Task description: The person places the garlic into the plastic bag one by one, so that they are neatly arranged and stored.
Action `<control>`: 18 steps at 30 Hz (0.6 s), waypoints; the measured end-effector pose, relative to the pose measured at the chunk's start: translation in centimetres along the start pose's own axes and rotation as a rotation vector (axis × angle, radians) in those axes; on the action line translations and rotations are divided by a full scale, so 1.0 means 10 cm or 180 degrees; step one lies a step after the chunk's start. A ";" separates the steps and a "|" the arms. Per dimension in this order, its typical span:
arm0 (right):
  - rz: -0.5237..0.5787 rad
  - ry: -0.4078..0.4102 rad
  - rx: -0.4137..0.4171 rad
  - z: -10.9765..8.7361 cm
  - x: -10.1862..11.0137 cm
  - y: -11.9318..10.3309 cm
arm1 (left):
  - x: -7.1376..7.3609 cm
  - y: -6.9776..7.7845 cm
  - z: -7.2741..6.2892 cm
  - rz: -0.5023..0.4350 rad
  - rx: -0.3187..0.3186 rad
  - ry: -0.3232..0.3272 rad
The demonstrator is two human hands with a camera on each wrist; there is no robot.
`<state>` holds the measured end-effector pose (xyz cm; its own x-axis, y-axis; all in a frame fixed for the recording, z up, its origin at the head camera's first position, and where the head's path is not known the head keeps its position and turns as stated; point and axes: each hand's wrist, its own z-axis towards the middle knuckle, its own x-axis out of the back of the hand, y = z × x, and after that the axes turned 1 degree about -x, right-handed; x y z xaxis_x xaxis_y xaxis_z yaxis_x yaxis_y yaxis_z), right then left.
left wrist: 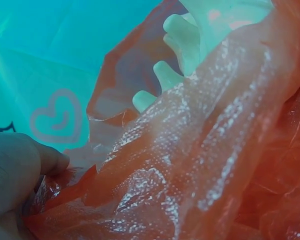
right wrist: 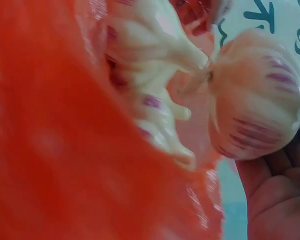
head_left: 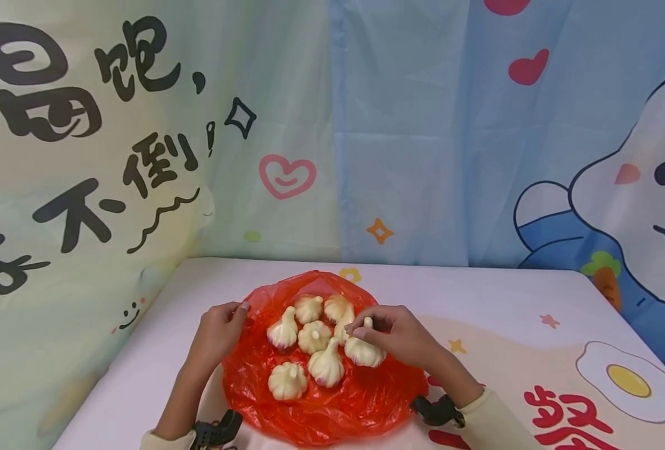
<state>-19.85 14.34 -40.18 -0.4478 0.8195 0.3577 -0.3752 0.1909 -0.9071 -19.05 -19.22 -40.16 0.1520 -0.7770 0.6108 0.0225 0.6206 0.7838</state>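
Observation:
A red plastic bag [head_left: 315, 419] lies spread on the table with several white garlic bulbs [head_left: 287, 381] in its opening. At the bag's left rim my left hand [head_left: 217, 334] pinches the thin plastic; the left wrist view shows the thumb [left wrist: 52, 160] against a fold of it. My right hand [head_left: 402, 334] holds one garlic bulb [head_left: 365, 353] by its stem, over the right side of the bag. In the right wrist view this bulb [right wrist: 260, 95] shows purple streaks, and other bulbs [right wrist: 155, 100] sit behind the bag's red edge.
The pale table [head_left: 507, 300] carries printed pictures, among them a fried egg [head_left: 627, 381] at the right. Behind it hangs a printed curtain [head_left: 400, 131]. Dark straps with small devices [head_left: 217, 431] are on both wrists.

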 end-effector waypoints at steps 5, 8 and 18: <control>0.0192 -0.0188 -0.0099 0.06 -0.11 0.11 | 0.02 -0.01 0.00 0.0008 0.0013 0.0004; 0.0269 -0.0178 -0.0115 0.07 -0.14 0.18 | 0.03 -0.01 0.00 -0.0006 0.0013 0.0006; 0.0258 -0.0124 -0.0060 0.06 -0.15 0.33 | 0.02 0.01 0.00 -0.0029 0.0019 0.0001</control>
<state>-20.89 13.41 -43.60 -0.5075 0.8110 0.2911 -0.3214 0.1353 -0.9372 -18.99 -19.31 -40.00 0.1520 -0.7825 0.6037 0.0179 0.6129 0.7899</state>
